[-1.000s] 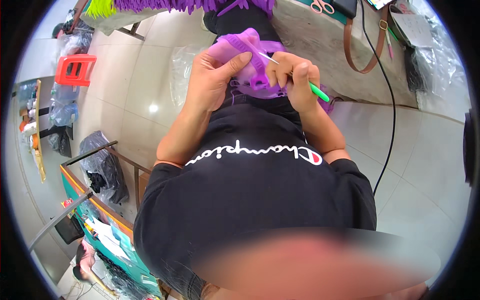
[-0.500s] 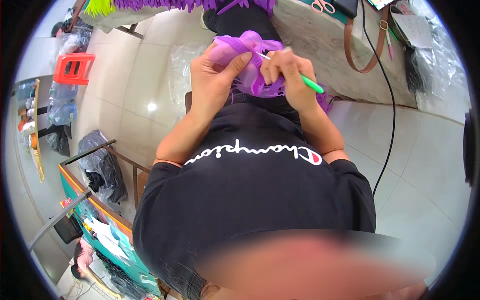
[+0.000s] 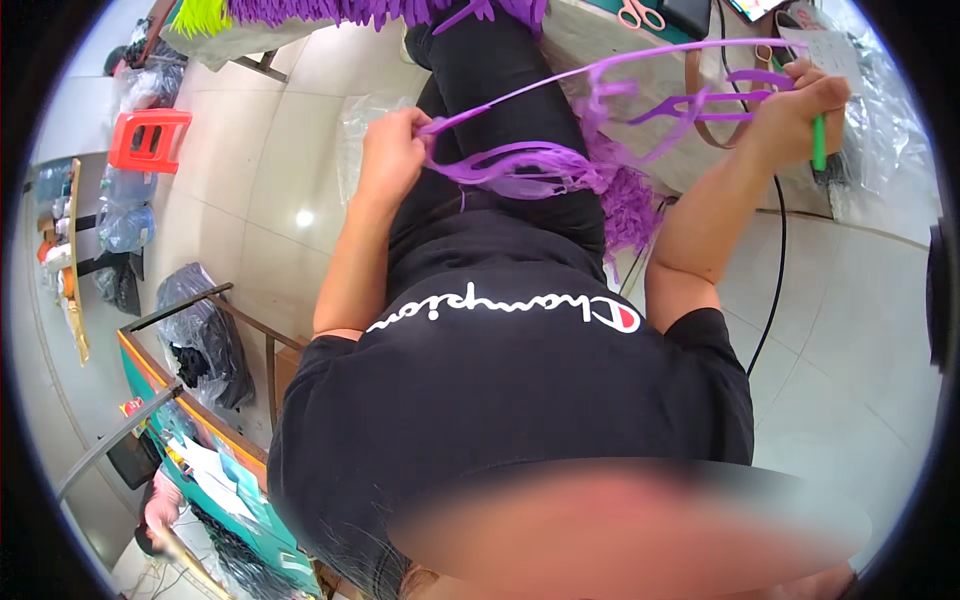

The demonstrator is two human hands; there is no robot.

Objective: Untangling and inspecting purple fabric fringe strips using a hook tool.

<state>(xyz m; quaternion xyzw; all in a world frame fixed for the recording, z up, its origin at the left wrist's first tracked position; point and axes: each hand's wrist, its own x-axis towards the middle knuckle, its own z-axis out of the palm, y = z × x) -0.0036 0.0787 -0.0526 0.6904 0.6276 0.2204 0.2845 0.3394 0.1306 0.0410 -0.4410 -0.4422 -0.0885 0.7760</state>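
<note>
My left hand (image 3: 392,155) is out over my black trousers (image 3: 490,55), thumb and fingers pinched together on the end of a thin purple strip (image 3: 700,46). The strip runs up and across to the right, drawn nearly straight, and its far end reaches my right hand (image 3: 806,108). There my fingers are curled in, clamped on a green-handled tool (image 3: 819,145) whose handle points down out of my grip; its tip is hidden from me. Purple looped pieces (image 3: 728,118) also run in to those right fingers, though I cannot tell just how they are caught there.

From my left fingertips a second, looser band (image 3: 520,165) of the same see-through purple material sags across my lap and joins a purple fringed heap (image 3: 628,205) beside my thigh. Beyond it stands the cloth-covered surface (image 3: 570,35), with pink-handled scissors (image 3: 641,14) and a black pouch (image 3: 688,15) near its top, and a brown strap (image 3: 693,72) hanging down behind the purple pieces. A clear plastic sheet (image 3: 355,120) lies on the tiled floor (image 3: 290,170), just beside my left hand in view.
</note>
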